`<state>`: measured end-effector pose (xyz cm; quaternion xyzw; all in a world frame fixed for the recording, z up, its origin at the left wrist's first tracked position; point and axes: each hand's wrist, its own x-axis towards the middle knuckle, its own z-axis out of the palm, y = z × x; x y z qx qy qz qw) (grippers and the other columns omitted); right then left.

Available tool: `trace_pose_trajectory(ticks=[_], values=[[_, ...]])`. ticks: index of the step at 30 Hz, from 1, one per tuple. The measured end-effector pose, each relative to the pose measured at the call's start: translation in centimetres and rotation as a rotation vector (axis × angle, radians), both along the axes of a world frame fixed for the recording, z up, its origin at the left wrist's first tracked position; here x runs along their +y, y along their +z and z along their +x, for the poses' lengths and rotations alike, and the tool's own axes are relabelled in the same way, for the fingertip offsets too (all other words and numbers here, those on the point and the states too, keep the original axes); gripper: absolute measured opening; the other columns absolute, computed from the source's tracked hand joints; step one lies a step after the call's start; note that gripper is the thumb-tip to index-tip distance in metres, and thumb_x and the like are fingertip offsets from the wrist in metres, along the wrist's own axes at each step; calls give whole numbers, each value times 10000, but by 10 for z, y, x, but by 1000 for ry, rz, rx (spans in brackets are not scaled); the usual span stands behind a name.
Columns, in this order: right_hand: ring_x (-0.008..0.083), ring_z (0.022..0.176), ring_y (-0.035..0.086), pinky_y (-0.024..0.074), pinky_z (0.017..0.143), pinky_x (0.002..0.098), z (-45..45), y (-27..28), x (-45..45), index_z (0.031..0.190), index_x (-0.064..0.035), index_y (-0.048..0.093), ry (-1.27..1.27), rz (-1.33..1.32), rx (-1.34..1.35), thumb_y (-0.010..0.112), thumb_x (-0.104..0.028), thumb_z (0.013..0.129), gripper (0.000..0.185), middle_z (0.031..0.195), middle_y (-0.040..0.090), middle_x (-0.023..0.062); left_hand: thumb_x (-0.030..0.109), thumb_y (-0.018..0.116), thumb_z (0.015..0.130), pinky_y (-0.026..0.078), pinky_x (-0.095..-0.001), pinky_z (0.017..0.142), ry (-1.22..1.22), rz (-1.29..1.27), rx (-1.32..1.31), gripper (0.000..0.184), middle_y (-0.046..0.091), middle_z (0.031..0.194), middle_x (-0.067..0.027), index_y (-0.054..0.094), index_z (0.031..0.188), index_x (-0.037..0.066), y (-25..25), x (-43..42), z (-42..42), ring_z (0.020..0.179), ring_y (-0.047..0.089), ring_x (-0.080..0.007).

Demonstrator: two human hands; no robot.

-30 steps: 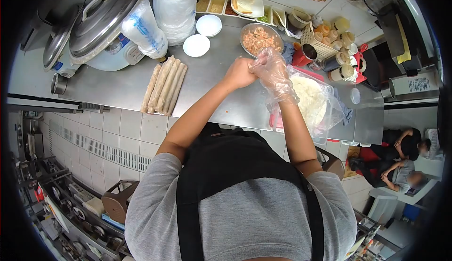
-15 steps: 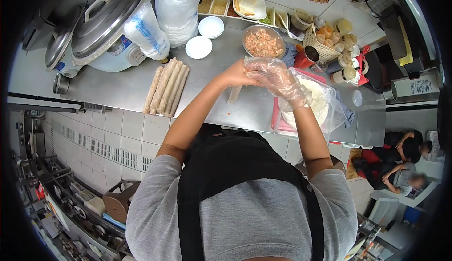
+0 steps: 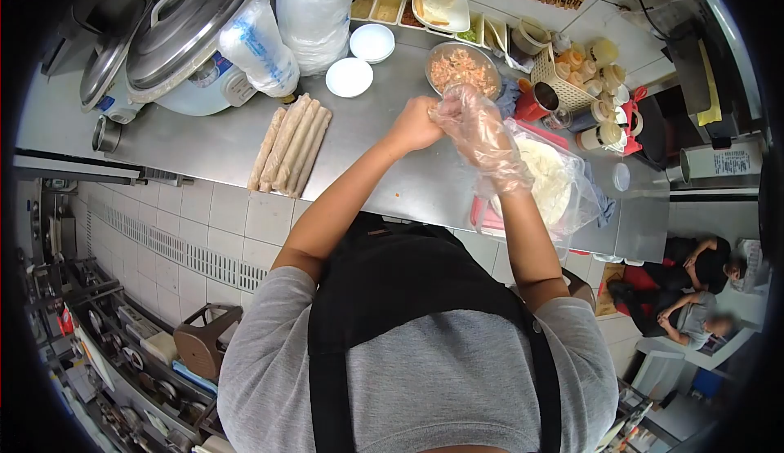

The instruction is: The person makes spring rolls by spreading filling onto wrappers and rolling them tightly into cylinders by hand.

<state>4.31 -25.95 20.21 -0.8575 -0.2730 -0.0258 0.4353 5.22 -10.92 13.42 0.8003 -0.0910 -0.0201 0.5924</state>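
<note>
My left hand (image 3: 416, 124), bare, is closed with its fingertips against the gloved fingers of my right hand. Whatever it grips is hidden between the two hands. A loose clear plastic glove (image 3: 502, 159) covers my right hand (image 3: 474, 122) down past the wrist, and its fingers look curled together. Just beyond the hands stands a metal bowl (image 3: 430, 54) of chopped orange-and-pale filling (image 3: 460, 69). Below and right of my right hand, a large mass of white dough (image 3: 547, 183) lies in clear plastic on a pink board (image 3: 487, 216).
Several long pale rolls (image 3: 292, 147) lie at the left on the steel counter (image 3: 359, 155). Two white bowls (image 3: 349, 78), bagged plastic (image 3: 314, 20) and large lidded pots (image 3: 192, 36) stand behind. At right are a red cup (image 3: 536, 102) and a bottle basket (image 3: 563, 77). Two people sit far right.
Both hands have shifted slightly, and my left hand is now more fist-like beside the gloved fingers. The pale strip that hung beneath the hands is out of sight.
</note>
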Motion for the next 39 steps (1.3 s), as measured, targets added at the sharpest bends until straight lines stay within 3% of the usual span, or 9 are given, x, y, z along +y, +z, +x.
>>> trace_pose_trajectory(ticks=[8, 11, 13, 17, 22, 30, 33, 37, 39], values=[[358, 822, 661, 513, 741, 456, -7, 25, 16, 1063, -43, 606, -43, -284, -175, 637, -162, 897, 207, 900, 685, 151, 165, 775, 732, 509, -423, 645, 114, -107, -208, 266, 654, 719, -213, 639, 810, -50, -28, -7, 7, 684, 642, -407], [311, 805, 659, 512, 749, 421, -4, -9, 3, 1046, -48, 615, -142, -111, -508, 609, -149, 930, 155, 868, 686, 138, 163, 799, 724, 507, -426, 618, 352, -440, 168, 328, 660, 797, -180, 612, 913, -28, -40, 11, 9, 693, 654, -353], [252, 807, 648, 508, 764, 380, -4, -54, -9, 1045, -45, 621, -257, 167, -98, 598, -158, 955, 147, 907, 684, 119, 184, 780, 794, 507, -355, 694, 609, -496, 500, 409, 617, 951, -116, 561, 1087, 0, -67, 33, 4, 842, 632, -202], [359, 913, 654, 510, 809, 447, -32, -163, -33, 1084, -27, 611, -122, -27, 137, 654, -210, 920, 250, 999, 670, 197, 282, 789, 792, 480, -395, 783, 525, 331, 191, 548, 555, 1154, -197, 528, 1178, -6, -179, 86, -13, 1022, 572, -284], [211, 862, 649, 515, 787, 326, -76, -194, -40, 1079, -36, 668, -147, -179, 115, 647, -187, 934, 211, 887, 686, 101, 370, 784, 766, 379, -505, 987, 572, 898, -94, 636, 492, 1281, -166, 543, 1261, 52, -132, 68, -31, 1168, 463, -345], [110, 845, 629, 504, 747, 266, -68, -231, -47, 1043, 21, 693, -323, 469, 800, 651, -172, 936, 225, 946, 700, 73, 463, 719, 764, 419, -482, 935, -470, 757, -502, 478, 628, 1132, -114, 657, 1065, 97, -134, 6, -38, 1131, 548, -309], [100, 813, 616, 501, 726, 253, -63, -246, -48, 1023, 35, 696, -132, 341, 223, 651, -194, 947, 246, 907, 702, 83, 382, 730, 744, 506, -474, 799, -478, 748, -133, 329, 706, 922, -128, 701, 920, 105, -138, -14, -24, 930, 666, -327], [179, 808, 651, 528, 715, 326, -69, -179, -28, 1109, -4, 641, -321, 418, 420, 679, -152, 909, 251, 936, 682, 64, 316, 722, 729, 532, -477, 697, -392, 610, -179, 244, 697, 797, -171, 716, 842, 100, -109, -11, -13, 757, 674, -381], [355, 874, 646, 530, 762, 389, -64, -142, -36, 1070, -90, 701, -72, -274, -493, 663, -27, 832, 250, 995, 686, 137, 318, 717, 731, 529, -492, 710, -415, 577, -166, 263, 684, 787, -201, 706, 813, 69, -95, -9, -9, 773, 663, -401]])
